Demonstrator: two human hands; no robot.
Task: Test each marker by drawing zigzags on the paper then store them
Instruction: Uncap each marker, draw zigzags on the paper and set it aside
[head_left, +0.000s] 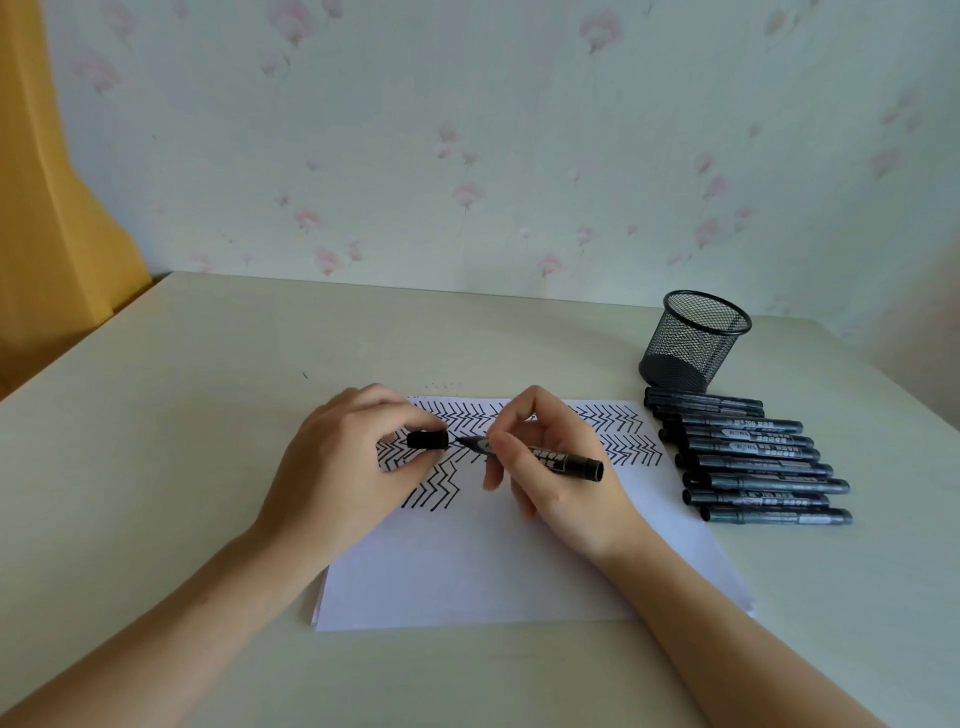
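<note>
Pinching one cap (427, 440), left hand (343, 467); right hand (550, 467) gripping one marker (550, 457); ten markers (753, 457) beside.

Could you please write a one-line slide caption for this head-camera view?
Left hand holds the cap, right hand the uncapped marker, over zigzag-covered paper.

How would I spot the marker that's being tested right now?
Find the white paper covered in zigzags mid-table. Above it the right hand holds one black marker. Unlike the capped markers lying beside the mesh pen cup, its tip is bare.
</note>
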